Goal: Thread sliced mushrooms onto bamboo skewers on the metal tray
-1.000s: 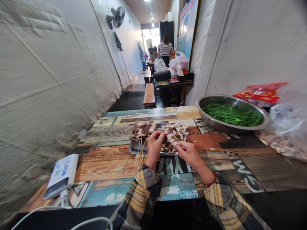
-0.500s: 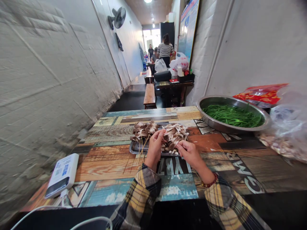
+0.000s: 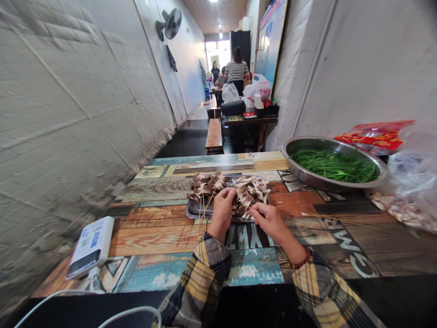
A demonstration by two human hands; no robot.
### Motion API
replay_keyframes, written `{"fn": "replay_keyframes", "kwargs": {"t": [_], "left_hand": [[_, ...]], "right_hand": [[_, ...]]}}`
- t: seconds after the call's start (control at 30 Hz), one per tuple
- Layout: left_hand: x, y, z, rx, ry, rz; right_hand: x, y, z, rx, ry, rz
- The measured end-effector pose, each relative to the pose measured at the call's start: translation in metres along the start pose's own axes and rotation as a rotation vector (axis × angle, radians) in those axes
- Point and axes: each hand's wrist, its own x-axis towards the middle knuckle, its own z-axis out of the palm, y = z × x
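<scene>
Grey-brown oyster mushrooms [image 3: 251,193] lie heaped on the right half of a shallow metal tray [image 3: 193,213]. On its left half is a second group of oyster mushrooms [image 3: 205,184], with bamboo skewers [image 3: 202,214] sticking out toward me. My left hand [image 3: 222,212] is closed in a pinch between the two groups; what its fingertips hold is hidden. Over the near right corner of the tray, my right hand [image 3: 268,221] is pinched too, beside the loose mushrooms. A thin stick shows below it, seemingly a skewer running under the palm.
A steel basin [image 3: 336,184] of green chives [image 3: 334,165] stands at the right. Near it are plastic bags [image 3: 413,168] and loose skewers [image 3: 348,222]. A white device [image 3: 90,246] with a cable sits at the left edge. Several people are farther back, beyond a bench [image 3: 214,134].
My right hand has shifted slightly left, its fingertips a little lower. My left hand stays nearly in place, turned slightly. The whole view has drifted a little.
</scene>
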Motion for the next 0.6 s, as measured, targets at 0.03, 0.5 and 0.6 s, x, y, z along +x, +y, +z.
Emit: {"fn": "replay_keyframes", "kwargs": {"t": [0.03, 0.5, 0.6], "left_hand": [[-0.001, 0.000, 0.000, -0.002, -0.005, 0.001], [-0.008, 0.003, 0.009, -0.043, -0.040, -0.037], [-0.009, 0.003, 0.012, -0.049, -0.052, -0.042]], "right_hand": [[0.000, -0.001, 0.000, -0.011, 0.009, -0.013], [-0.002, 0.001, 0.003, -0.049, 0.086, -0.041], [-0.002, 0.001, 0.003, -0.051, 0.090, -0.039]]}}
